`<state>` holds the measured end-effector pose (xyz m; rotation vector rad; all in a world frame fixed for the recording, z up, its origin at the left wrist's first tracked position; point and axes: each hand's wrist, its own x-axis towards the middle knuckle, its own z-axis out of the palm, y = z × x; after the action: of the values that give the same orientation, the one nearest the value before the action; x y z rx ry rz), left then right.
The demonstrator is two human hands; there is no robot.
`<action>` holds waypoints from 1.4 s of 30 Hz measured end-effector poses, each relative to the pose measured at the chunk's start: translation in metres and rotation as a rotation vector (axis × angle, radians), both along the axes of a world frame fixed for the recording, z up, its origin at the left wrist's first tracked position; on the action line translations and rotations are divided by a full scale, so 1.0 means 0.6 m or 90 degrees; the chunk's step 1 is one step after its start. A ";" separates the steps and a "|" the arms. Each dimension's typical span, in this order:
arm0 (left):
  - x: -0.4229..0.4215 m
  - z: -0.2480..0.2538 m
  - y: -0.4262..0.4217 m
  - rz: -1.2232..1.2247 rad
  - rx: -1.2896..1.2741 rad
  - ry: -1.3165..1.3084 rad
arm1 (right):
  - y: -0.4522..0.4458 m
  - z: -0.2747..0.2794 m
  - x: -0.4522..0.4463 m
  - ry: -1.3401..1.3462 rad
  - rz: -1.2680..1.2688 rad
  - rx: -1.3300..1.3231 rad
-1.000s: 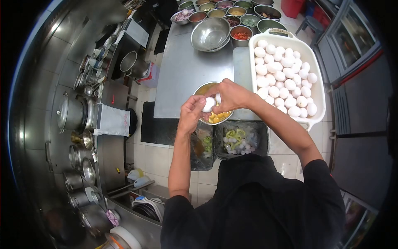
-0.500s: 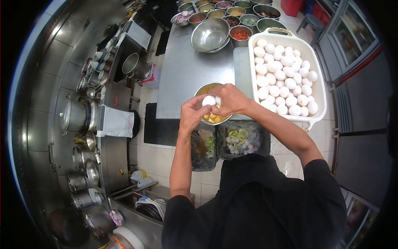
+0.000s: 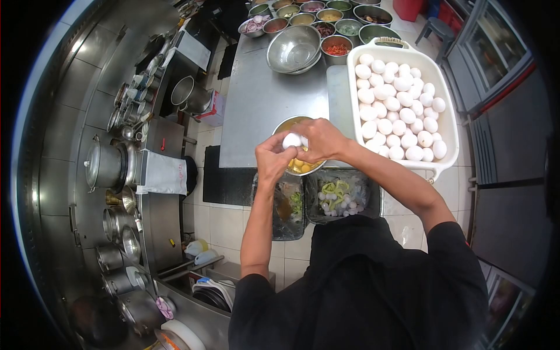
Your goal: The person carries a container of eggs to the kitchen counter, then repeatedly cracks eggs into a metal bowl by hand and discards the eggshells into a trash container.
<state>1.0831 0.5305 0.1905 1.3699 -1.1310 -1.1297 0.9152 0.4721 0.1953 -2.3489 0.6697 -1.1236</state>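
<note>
A white egg (image 3: 291,140) is held between both hands, over a metal bowl (image 3: 282,126) with several yolks (image 3: 301,165) in it. My left hand (image 3: 273,156) pinches the egg from the left. From the right, the curled fingers of my right hand (image 3: 324,142) meet it, and a second bit of white shell shows beside them. Whether the shell has split is hard to see, since the fingers cover much of it. My hands also hide part of the bowl, which sits at the near edge of the steel table (image 3: 251,111).
A white tub (image 3: 352,87) of many eggs stands to the right, next to a pale board (image 3: 340,93). Stacked metal bowls (image 3: 294,49) and several bowls of cut ingredients fill the far end. Below the near edge are two black-lined bins (image 3: 344,198) with shells and scraps.
Both hands stay at the egg above the bowl, with only a very slight shift of the fingers. The whole view has moved a little.
</note>
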 end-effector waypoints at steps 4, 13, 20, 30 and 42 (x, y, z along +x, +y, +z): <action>-0.007 -0.009 -0.006 0.020 -0.001 -0.044 | -0.002 -0.008 0.000 0.036 -0.014 -0.009; 0.017 -0.037 -0.028 -0.008 -0.092 -0.249 | -0.022 -0.006 -0.017 0.081 -0.006 0.006; 0.005 -0.023 -0.012 0.030 -0.347 -0.591 | -0.028 0.001 -0.034 0.194 -0.049 0.043; -0.026 -0.048 0.181 -0.156 -0.054 -0.378 | 0.160 -0.040 -0.123 0.401 -0.076 0.324; -0.078 -0.123 0.231 -0.041 0.076 0.403 | 0.196 0.055 -0.100 0.136 -0.066 0.638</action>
<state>1.0365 0.6692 0.1165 0.9521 -0.6567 -1.5530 0.8551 0.5900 0.2281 -1.5641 1.1118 -0.3829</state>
